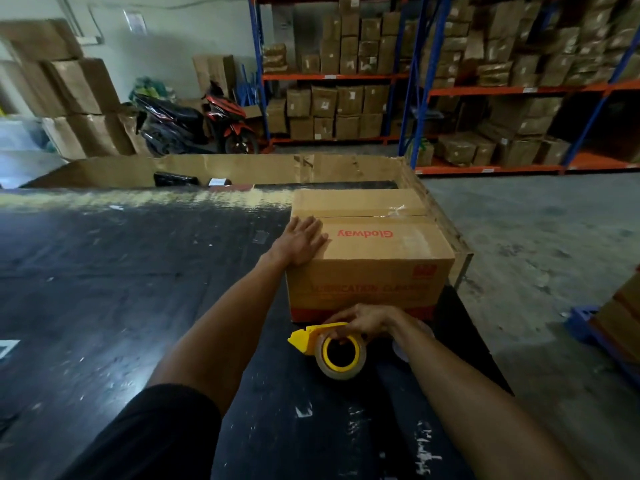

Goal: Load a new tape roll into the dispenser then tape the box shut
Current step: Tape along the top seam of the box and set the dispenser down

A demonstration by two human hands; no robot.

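left hand (304, 239) lies flat, fingers spread, on the box (370, 251); right hand (363, 322) is clamped on the yellow dispenser (308, 337) on the tabletop (121, 271)

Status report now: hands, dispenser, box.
Left hand flat on box top. Right hand gripping yellow dispenser, tape roll loaded, on table. Top seam already taped. Nothing in the way.

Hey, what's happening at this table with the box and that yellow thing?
A person is packing up a cardboard box on a dark table in a storeroom. Their left hand lies flat on the box's top near corner, steadying it. Their right hand grips a yellow tape dispenser with a tape roll on it, resting on the table just in front of the box. Some clear tape already shows along the top seam, towards its right end.
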